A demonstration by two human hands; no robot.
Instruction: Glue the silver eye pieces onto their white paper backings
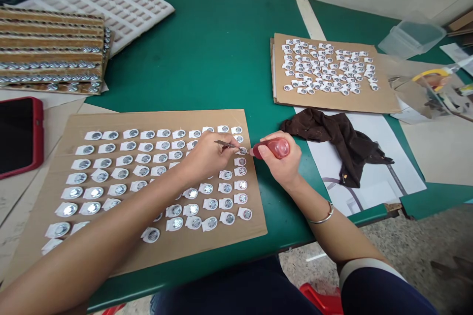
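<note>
My left hand [209, 155] pinches a pair of thin metal tweezers [224, 143] over the right side of a cardboard sheet [254, 226]. Rows of round silver discs on white paper tabs [241, 185] lie on that sheet. Gripped in my right hand [284, 167] is a small squeeze bottle of red liquid [275, 148], tipped on its side. Its nozzle and the tweezer tips meet close to one disc [242, 151] near the sheet's right edge. Whether either tip touches the disc, I cannot tell.
A second cardboard stack [328, 98] with similar small tabs lies at the back right, a dark brown cloth [342, 133] in front of it. Back left are corrugated strips with silver discs [51, 49] and a white gridded sheet [129, 5]. A red-cased phone [18, 133] lies far left; a clear container [412, 34] stands far right.
</note>
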